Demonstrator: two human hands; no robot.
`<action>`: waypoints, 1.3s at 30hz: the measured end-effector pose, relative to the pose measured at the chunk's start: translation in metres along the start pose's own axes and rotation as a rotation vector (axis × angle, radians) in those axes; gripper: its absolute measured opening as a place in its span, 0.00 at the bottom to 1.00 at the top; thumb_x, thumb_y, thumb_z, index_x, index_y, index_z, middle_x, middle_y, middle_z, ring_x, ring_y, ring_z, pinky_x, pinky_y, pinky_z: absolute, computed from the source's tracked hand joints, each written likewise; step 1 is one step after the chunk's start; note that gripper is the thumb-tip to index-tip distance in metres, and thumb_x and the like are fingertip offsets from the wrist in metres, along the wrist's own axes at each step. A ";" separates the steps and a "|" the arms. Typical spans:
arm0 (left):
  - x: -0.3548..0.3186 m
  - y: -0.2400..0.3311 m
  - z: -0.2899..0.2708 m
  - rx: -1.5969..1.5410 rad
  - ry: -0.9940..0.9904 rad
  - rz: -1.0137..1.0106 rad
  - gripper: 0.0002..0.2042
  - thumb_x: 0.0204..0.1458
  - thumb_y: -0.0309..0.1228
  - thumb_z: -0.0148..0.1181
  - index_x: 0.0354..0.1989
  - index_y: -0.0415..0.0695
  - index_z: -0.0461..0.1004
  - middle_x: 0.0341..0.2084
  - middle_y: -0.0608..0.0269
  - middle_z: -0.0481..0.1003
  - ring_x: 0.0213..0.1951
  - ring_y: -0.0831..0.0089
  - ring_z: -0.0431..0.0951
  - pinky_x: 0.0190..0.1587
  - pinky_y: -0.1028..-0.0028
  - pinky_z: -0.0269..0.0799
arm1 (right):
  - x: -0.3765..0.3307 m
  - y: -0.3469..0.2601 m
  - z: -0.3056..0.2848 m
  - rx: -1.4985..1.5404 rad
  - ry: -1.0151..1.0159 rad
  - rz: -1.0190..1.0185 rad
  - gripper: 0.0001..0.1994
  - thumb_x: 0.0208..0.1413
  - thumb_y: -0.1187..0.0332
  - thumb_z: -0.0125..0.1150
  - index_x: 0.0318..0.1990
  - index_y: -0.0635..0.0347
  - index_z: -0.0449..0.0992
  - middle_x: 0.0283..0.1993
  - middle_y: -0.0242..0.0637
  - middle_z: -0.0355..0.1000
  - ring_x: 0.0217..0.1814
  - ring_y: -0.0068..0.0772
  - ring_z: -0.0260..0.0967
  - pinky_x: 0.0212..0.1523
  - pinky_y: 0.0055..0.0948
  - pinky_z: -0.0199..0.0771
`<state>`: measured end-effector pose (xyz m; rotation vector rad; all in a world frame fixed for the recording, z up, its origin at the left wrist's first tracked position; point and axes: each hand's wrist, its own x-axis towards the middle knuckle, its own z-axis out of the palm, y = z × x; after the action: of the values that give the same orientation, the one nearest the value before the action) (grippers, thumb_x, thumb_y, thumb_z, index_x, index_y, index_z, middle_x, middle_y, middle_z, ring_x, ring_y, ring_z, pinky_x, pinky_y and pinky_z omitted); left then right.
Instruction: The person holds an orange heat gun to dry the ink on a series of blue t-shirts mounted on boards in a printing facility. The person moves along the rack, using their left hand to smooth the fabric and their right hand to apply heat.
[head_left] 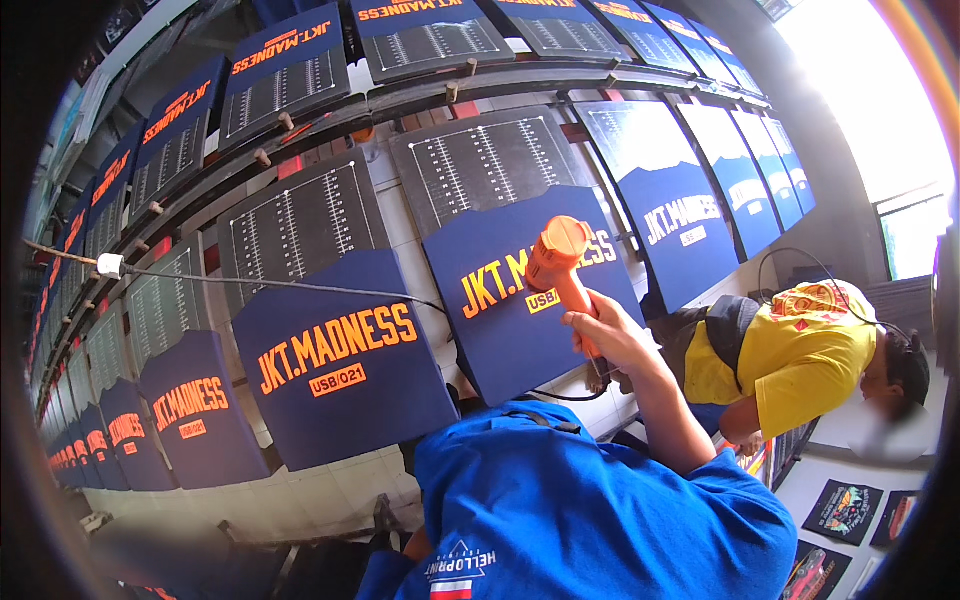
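Observation:
My right hand (612,335) is wrapped round the handle of an orange hair dryer (558,258). The dryer is held over a navy printed shirt piece (500,365) on a black board (485,165), hiding part of its orange and yellow lettering. A cord hangs below the handle. To the left, another navy shirt piece with orange print (340,415) lies on its own marked board. Only a little of my left arm (418,545) shows beside my blue shirt; the left hand is out of sight.
Rows of boards with similar navy pieces run left and right, and a second row (290,85) stands behind a rail. A cable (250,285) crosses in front of the left boards. At right a person in a yellow shirt (810,350) bends over. Dark printed pieces (843,510) lie at lower right.

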<state>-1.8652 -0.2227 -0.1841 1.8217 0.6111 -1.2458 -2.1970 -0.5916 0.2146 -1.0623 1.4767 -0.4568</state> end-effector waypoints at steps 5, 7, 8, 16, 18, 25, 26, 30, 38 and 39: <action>0.006 0.009 -0.024 -0.002 0.043 0.095 0.24 0.63 0.41 0.44 0.50 0.26 0.69 0.40 0.43 0.76 0.38 0.50 0.75 0.47 0.52 0.71 | -0.001 0.004 -0.003 0.063 -0.099 -0.020 0.14 0.62 0.63 0.59 0.46 0.64 0.69 0.28 0.32 0.70 0.27 0.20 0.70 0.29 0.20 0.71; 0.014 0.039 -0.052 0.052 0.108 0.216 0.24 0.63 0.41 0.44 0.50 0.26 0.69 0.39 0.42 0.76 0.38 0.50 0.75 0.47 0.52 0.71 | -0.005 0.003 0.002 0.034 -0.072 -0.034 0.14 0.62 0.62 0.60 0.46 0.65 0.69 0.28 0.32 0.70 0.27 0.20 0.70 0.29 0.21 0.72; 0.019 0.059 -0.069 0.106 0.162 0.278 0.24 0.63 0.41 0.44 0.50 0.26 0.69 0.39 0.42 0.76 0.38 0.50 0.75 0.47 0.52 0.71 | -0.004 0.006 0.000 0.067 -0.093 -0.032 0.14 0.62 0.63 0.60 0.46 0.65 0.69 0.28 0.32 0.70 0.27 0.20 0.70 0.29 0.21 0.72; -0.039 0.248 -0.068 0.421 0.773 0.992 0.23 0.63 0.36 0.45 0.57 0.29 0.67 0.57 0.38 0.69 0.59 0.45 0.68 0.64 0.57 0.61 | -0.002 0.008 -0.003 0.103 -0.153 -0.042 0.13 0.61 0.65 0.59 0.46 0.64 0.69 0.28 0.31 0.69 0.28 0.19 0.70 0.30 0.21 0.72; -0.072 0.262 -0.034 0.559 0.800 1.151 0.22 0.62 0.34 0.47 0.59 0.30 0.66 0.58 0.39 0.68 0.62 0.46 0.66 0.66 0.57 0.59 | 0.000 0.007 -0.003 0.116 -0.162 -0.027 0.12 0.61 0.65 0.58 0.45 0.64 0.70 0.27 0.31 0.69 0.28 0.20 0.70 0.29 0.22 0.72; -0.095 0.299 0.066 0.924 0.650 1.372 0.27 0.67 0.40 0.45 0.67 0.32 0.58 0.70 0.41 0.54 0.71 0.48 0.52 0.71 0.55 0.50 | 0.011 0.008 0.001 0.146 -0.146 -0.057 0.12 0.62 0.64 0.58 0.44 0.64 0.70 0.26 0.31 0.70 0.26 0.19 0.70 0.27 0.20 0.70; -0.085 0.307 0.074 0.957 0.670 1.383 0.27 0.67 0.40 0.45 0.68 0.33 0.57 0.70 0.41 0.53 0.72 0.47 0.51 0.72 0.55 0.49 | 0.013 0.005 0.005 0.116 -0.127 -0.075 0.12 0.61 0.64 0.59 0.43 0.64 0.70 0.26 0.31 0.70 0.25 0.19 0.70 0.26 0.20 0.70; -0.071 0.332 0.098 1.047 0.662 1.313 0.30 0.69 0.44 0.39 0.71 0.33 0.52 0.72 0.41 0.49 0.73 0.47 0.47 0.73 0.55 0.44 | 0.029 0.004 0.006 0.133 -0.154 -0.093 0.13 0.61 0.63 0.59 0.45 0.64 0.69 0.26 0.31 0.69 0.25 0.19 0.70 0.26 0.21 0.70; -0.051 0.353 0.119 1.168 0.643 1.258 0.32 0.69 0.47 0.31 0.72 0.34 0.48 0.73 0.43 0.45 0.74 0.48 0.43 0.74 0.51 0.39 | 0.039 -0.008 0.025 0.166 -0.027 -0.144 0.15 0.61 0.64 0.59 0.48 0.66 0.70 0.32 0.31 0.69 0.28 0.18 0.68 0.29 0.21 0.73; -0.051 0.354 0.120 1.184 0.653 1.260 0.32 0.70 0.47 0.31 0.72 0.34 0.48 0.73 0.44 0.45 0.74 0.48 0.43 0.74 0.51 0.39 | 0.039 -0.008 0.028 0.137 -0.005 -0.148 0.15 0.61 0.63 0.59 0.48 0.65 0.71 0.33 0.31 0.69 0.28 0.18 0.68 0.29 0.21 0.74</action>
<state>-1.6779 -0.5118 -0.0311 2.7515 -1.1507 0.0191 -2.1630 -0.6190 0.1928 -1.0666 1.3475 -0.6507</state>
